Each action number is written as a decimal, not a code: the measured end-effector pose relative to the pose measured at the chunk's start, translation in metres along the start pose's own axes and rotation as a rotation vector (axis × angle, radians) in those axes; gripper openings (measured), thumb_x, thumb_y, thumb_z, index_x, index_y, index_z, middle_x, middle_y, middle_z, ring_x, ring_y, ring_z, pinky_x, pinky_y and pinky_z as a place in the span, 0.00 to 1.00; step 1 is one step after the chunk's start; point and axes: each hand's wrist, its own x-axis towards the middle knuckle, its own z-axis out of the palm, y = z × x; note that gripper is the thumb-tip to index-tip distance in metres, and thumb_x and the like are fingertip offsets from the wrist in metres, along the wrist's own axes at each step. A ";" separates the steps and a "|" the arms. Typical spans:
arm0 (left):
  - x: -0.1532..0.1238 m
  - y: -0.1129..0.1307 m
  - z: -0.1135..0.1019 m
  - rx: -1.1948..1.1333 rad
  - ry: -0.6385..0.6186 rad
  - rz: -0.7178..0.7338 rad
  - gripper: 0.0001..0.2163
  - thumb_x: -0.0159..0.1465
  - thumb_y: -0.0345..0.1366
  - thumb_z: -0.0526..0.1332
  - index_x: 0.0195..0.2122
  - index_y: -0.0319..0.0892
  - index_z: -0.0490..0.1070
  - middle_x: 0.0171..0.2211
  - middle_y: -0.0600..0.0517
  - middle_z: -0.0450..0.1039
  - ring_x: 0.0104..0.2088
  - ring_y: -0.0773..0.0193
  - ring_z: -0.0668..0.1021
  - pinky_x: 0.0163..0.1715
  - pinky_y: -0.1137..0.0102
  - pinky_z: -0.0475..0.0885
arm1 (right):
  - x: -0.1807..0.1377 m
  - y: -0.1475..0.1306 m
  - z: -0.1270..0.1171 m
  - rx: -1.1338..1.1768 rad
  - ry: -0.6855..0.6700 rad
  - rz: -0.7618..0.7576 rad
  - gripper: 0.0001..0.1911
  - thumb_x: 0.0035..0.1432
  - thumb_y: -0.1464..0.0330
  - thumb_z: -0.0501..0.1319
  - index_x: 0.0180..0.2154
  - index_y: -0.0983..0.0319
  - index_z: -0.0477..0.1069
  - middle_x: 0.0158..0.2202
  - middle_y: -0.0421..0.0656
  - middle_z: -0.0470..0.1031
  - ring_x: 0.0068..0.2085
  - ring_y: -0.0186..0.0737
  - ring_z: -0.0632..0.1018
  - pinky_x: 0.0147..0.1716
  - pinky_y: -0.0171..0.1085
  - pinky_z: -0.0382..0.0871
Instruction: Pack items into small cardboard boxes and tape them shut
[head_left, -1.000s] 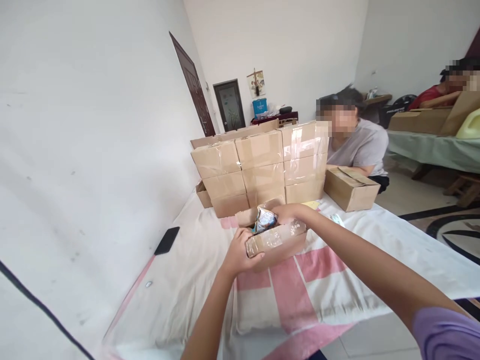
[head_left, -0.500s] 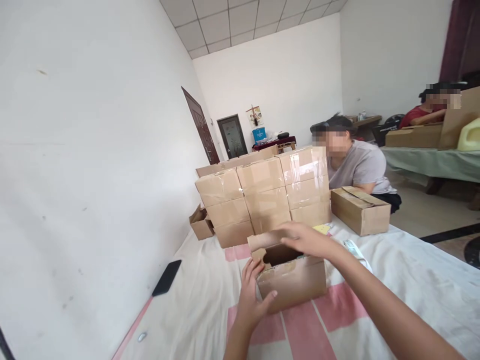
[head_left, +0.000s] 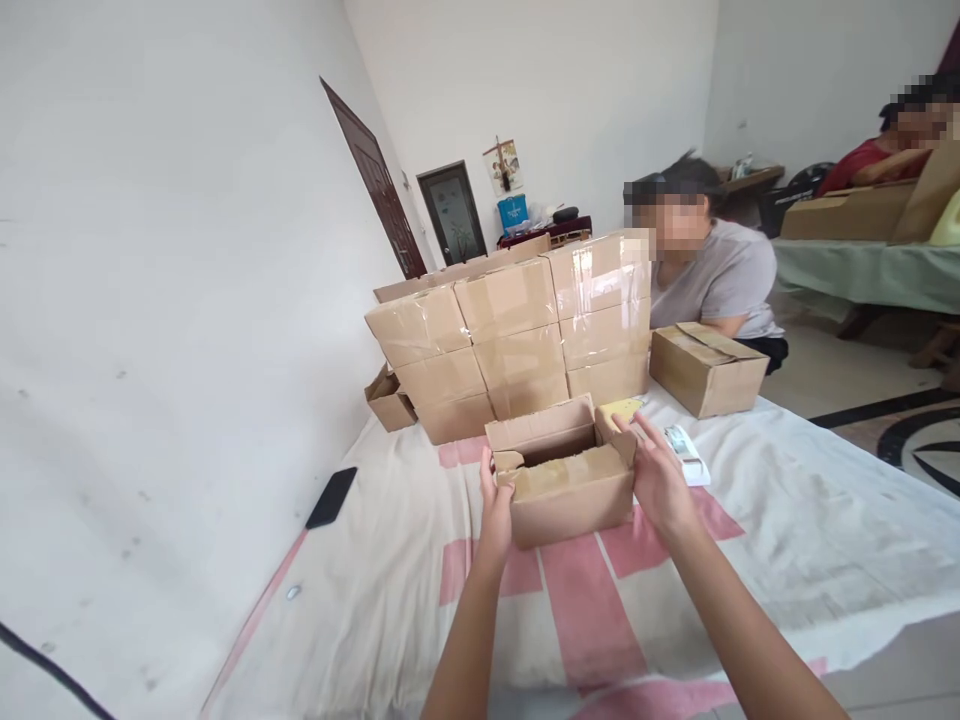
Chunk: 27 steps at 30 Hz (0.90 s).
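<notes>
**Steadying an open carton between two flat palms**

Covering the surface is a soft, creased cloth (head_left: 420, 600) in white with pink bands. At its far end a wall of taped cardboard boxes (head_left: 517, 335), glossy with clear tape, is stacked. Nearer, a small open box (head_left: 566, 485) of matte brown cardboard is set on the cloth, flaps raised. It is flanked by the left hand (head_left: 496, 505) and right hand (head_left: 660, 480), both opened flat against its ends. Half a second ago the right hand was spread over the opening; now it is pressed to the side.
</notes>
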 end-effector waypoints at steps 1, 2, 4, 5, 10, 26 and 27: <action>0.000 0.000 0.000 -0.011 -0.036 -0.016 0.28 0.67 0.37 0.53 0.69 0.50 0.53 0.71 0.47 0.56 0.73 0.57 0.58 0.70 0.60 0.59 | 0.004 -0.005 0.005 -0.089 -0.080 -0.023 0.29 0.65 0.50 0.60 0.63 0.54 0.69 0.64 0.47 0.71 0.66 0.55 0.70 0.68 0.58 0.60; 0.000 -0.001 -0.001 -0.005 -0.057 -0.014 0.28 0.67 0.36 0.52 0.69 0.50 0.55 0.72 0.48 0.53 0.73 0.57 0.56 0.72 0.59 0.56 | 0.008 -0.009 0.009 -0.205 -0.178 -0.053 0.25 0.66 0.50 0.59 0.59 0.55 0.73 0.62 0.47 0.73 0.66 0.54 0.70 0.69 0.56 0.58; -0.002 -0.003 -0.003 0.077 -0.057 0.032 0.25 0.66 0.34 0.51 0.65 0.50 0.61 0.73 0.49 0.51 0.74 0.56 0.53 0.73 0.55 0.53 | 0.014 -0.014 0.014 -0.463 -0.358 -0.145 0.22 0.68 0.50 0.57 0.50 0.57 0.79 0.58 0.47 0.76 0.63 0.53 0.72 0.69 0.55 0.59; -0.003 -0.003 -0.004 0.144 -0.045 0.067 0.22 0.66 0.34 0.51 0.61 0.50 0.65 0.73 0.49 0.51 0.74 0.55 0.53 0.73 0.52 0.52 | 0.016 -0.015 0.014 -0.575 -0.429 -0.196 0.22 0.69 0.51 0.56 0.48 0.57 0.80 0.56 0.48 0.77 0.62 0.53 0.74 0.67 0.55 0.61; -0.006 0.015 -0.010 0.580 -0.023 0.241 0.10 0.70 0.38 0.55 0.49 0.49 0.72 0.70 0.47 0.52 0.72 0.46 0.54 0.69 0.41 0.53 | 0.019 -0.023 0.011 -0.867 -0.575 -0.297 0.21 0.72 0.54 0.53 0.53 0.57 0.77 0.55 0.48 0.77 0.57 0.53 0.76 0.62 0.55 0.68; -0.014 0.031 -0.013 0.343 0.080 0.319 0.24 0.66 0.37 0.61 0.63 0.46 0.59 0.67 0.39 0.57 0.69 0.48 0.62 0.66 0.50 0.64 | 0.032 -0.059 0.003 -0.696 -0.766 0.296 0.36 0.65 0.36 0.48 0.57 0.48 0.77 0.70 0.37 0.62 0.74 0.57 0.54 0.74 0.60 0.42; -0.005 0.034 -0.010 0.252 0.089 0.153 0.32 0.66 0.37 0.61 0.68 0.45 0.51 0.68 0.38 0.55 0.71 0.48 0.60 0.67 0.50 0.62 | 0.031 -0.061 0.003 -0.687 -0.758 0.302 0.36 0.65 0.36 0.47 0.57 0.48 0.77 0.69 0.38 0.64 0.73 0.56 0.56 0.74 0.59 0.43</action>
